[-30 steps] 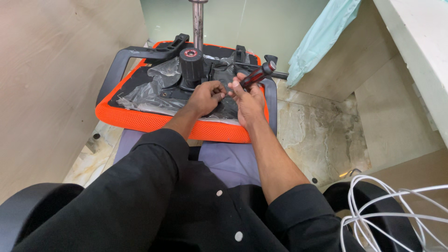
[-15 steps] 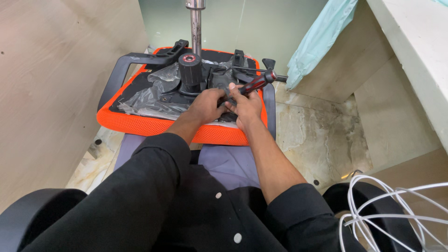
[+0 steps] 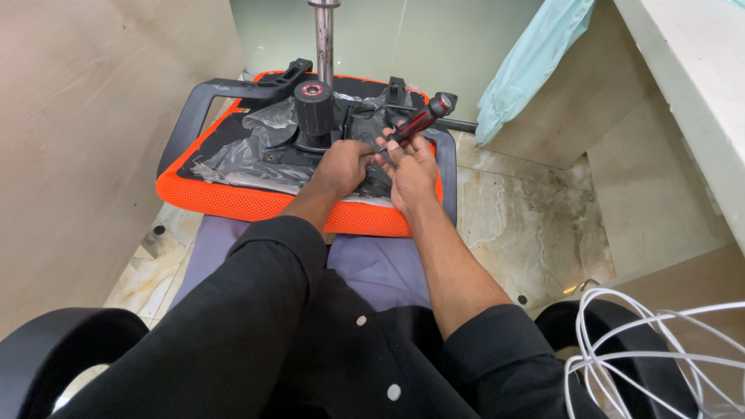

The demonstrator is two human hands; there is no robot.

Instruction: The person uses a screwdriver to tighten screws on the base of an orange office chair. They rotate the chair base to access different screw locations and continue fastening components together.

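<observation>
Screwdriver [image 3: 417, 122] handle is tipping up higher now, right hand [image 3: 411, 172] gripping it while left hand [image 3: 341, 164] is curling closed on the seat [image 3: 256, 198] underside.

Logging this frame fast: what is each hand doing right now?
Left hand: on the chair underside, grip hidden; cannot be told.
Right hand: closed, holding a red-and-black screwdriver.

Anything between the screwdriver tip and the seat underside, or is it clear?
Clear plastic film lies crumpled over the black seat plate where both hands work. The right hand holds the screwdriver; the left hand covers its tip, so contact cannot be told.
</observation>
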